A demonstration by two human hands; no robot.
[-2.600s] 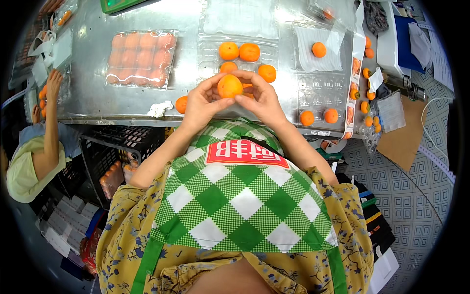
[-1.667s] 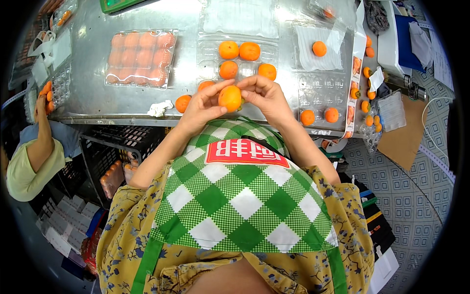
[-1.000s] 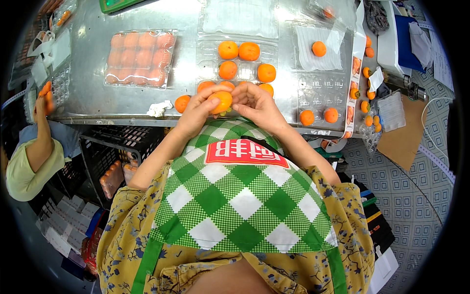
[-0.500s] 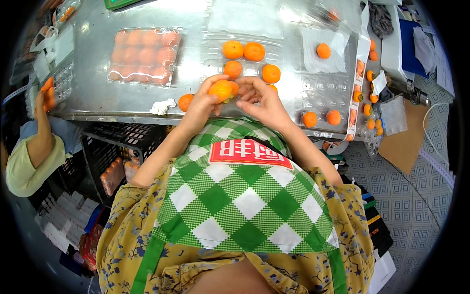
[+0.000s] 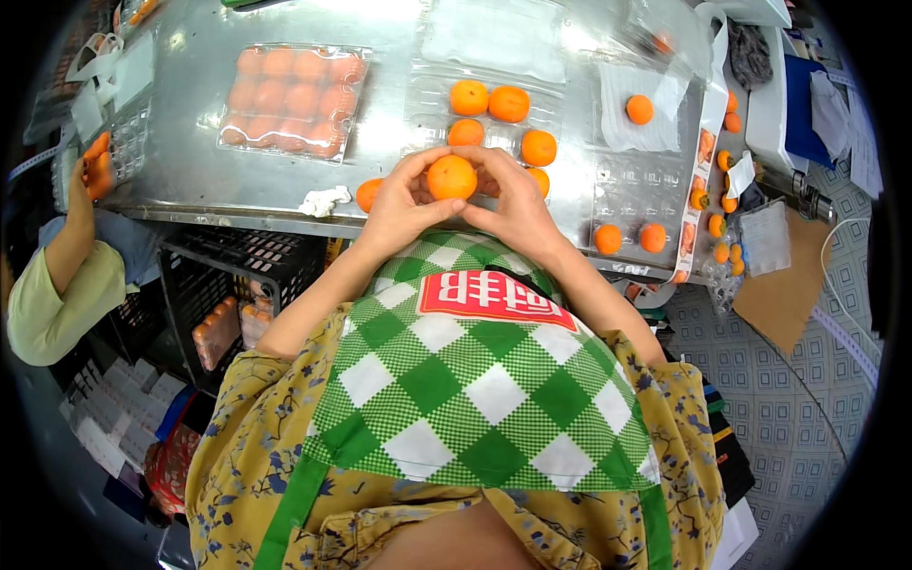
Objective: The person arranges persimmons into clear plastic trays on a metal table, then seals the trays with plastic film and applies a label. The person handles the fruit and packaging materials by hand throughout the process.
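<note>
- The tabletop is a wide sheet of bright metal, smooth and glaring under the lights, scuffed here and there; it carries everything.
- A sealed clear plastic pack, far left, is full: rows of round orange fruit lie under a glossy film, so that one looks done.
- The open clear tray in front of the person is thin moulded plastic with round cups. Four fruits sit in its cups and most cups stay bare, so I judge the filling is only begun.
- Another open tray to the right holds two fruits near its close edge; it too is mostly unfilled.
- The left hand curls around the left side of the mandarin, fingertips pressed on it.
- The right hand cups the other side, so both hands hold the one fruit together.
- The mandarin is small, round, matte orange with a faintly dimpled skin, raised just above the near edge of the open tray, not yet in a cup.
- A loose fruit lies on the metal just beside the left hand.
- A crumpled white scrap lies near it.
</note>
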